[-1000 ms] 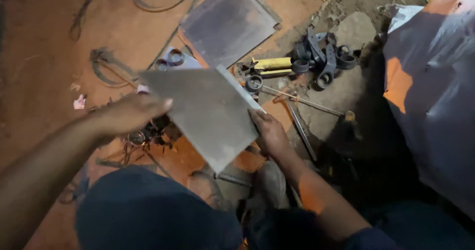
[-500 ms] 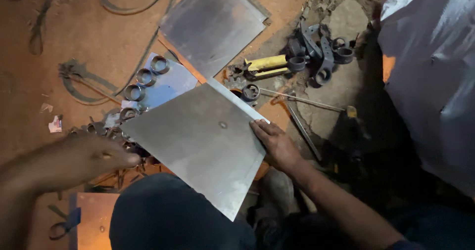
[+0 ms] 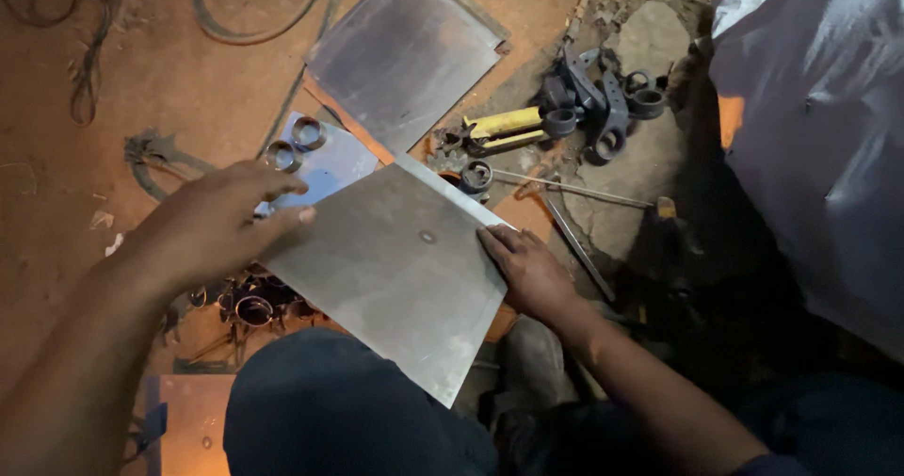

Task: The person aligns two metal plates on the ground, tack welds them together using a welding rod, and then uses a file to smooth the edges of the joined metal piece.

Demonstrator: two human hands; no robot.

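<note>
A square grey metal sheet (image 3: 395, 274) with a small dimple near its middle lies tilted over my knee. My right hand (image 3: 524, 271) grips its right edge, fingers on top. My left hand (image 3: 218, 224) rests with spread fingers at the sheet's left corner, fingertips touching the edge. Under that hand lie several short metal rings (image 3: 252, 305) on the ground.
A second grey sheet (image 3: 405, 52) lies farther off on the red dirt. A small shiny plate (image 3: 331, 161) carries two rings (image 3: 294, 144). A yellow-handled tool (image 3: 504, 126), dark clamps (image 3: 603, 104), a thin rod (image 3: 565, 187) and cables (image 3: 245, 19) lie around. Grey cloth (image 3: 819, 137) at right.
My left hand has come back up from the lower left to the sheet's left corner. The sheet has settled flatter; my right hand stays on its right edge.
</note>
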